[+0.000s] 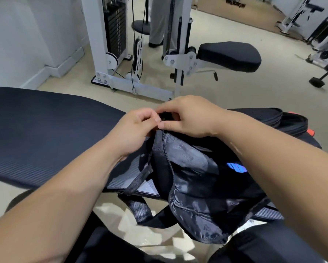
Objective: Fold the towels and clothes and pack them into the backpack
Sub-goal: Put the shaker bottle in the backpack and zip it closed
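A black backpack (193, 179) lies on the dark padded bench (45, 130), its main zipper gaping and grey lining showing. Inside it sits dark folded cloth with a blue print (236, 167). My left hand (134, 130) and my right hand (187, 116) meet at the bag's top end, both pinching the black fabric and zipper end there. A shoulder strap (138, 204) hangs off the bench's near edge. The zipper pull itself is hidden by my fingers.
More black bag parts with a red patch (292, 122) lie at the bench's right end. A white cable weight machine (117, 44) and its black padded seat (229, 56) stand beyond. A person's legs (157, 21) are behind it. Beige floor surrounds the bench.
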Available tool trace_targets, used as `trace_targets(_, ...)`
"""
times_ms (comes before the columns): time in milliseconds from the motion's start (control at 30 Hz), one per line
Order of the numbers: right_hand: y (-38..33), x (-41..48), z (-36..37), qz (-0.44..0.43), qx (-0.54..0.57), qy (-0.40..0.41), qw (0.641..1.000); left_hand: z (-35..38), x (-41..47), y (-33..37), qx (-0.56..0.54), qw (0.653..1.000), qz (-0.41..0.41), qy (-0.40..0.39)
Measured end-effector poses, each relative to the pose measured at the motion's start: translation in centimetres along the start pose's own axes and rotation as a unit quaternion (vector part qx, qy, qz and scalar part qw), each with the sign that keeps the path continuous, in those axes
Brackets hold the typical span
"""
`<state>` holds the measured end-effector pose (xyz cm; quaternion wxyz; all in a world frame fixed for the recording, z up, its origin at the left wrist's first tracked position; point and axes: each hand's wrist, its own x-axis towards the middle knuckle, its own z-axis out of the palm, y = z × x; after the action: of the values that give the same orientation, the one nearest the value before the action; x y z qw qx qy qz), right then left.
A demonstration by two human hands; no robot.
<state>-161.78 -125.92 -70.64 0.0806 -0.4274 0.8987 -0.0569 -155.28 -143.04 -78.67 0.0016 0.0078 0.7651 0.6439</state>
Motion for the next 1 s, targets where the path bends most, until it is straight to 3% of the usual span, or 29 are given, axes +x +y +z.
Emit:
trace_targets(167, -0.3, 0.3, 0.7, 0.006, 0.052, 0.056, 0.997, 0.7, -0.6, -0.3, -0.073, 0.996, -0.005, 0.056)
trace_targets(367, -0.7, 0.2, 1.2, 0.036, 0.026, 0.092, 0.995, 0.3, -0.8, -0.7, -0.140, 0.989, -0.009, 0.041)
trace_targets(533, -0.7, -0.8, 0.1, 0.102, 0.100, 0.089, 0.986, 0.6, -0.2, -1.3, 0.026, 0.998, 0.060, -0.015)
trace_targets(767, 0.5, -3.1, -0.5, 0.171, 0.340, 0.072, 0.922, 2.9, 0.6, -0.5, 0.047, 0.991, 0.125, -0.016)
trace_targets(900, 0.9, -4.8, -1.2, 0.165, 0.369, 0.057, 0.913, 3.3, 0.8, 0.0, 0.064, 0.988, 0.134, -0.038)
trace_targets(1000, 0.7, -6.3, -2.2, 0.131, 0.319, 0.052, 0.937, 2.7, 0.4, 0.9, 0.070, 0.985, 0.147, -0.056)
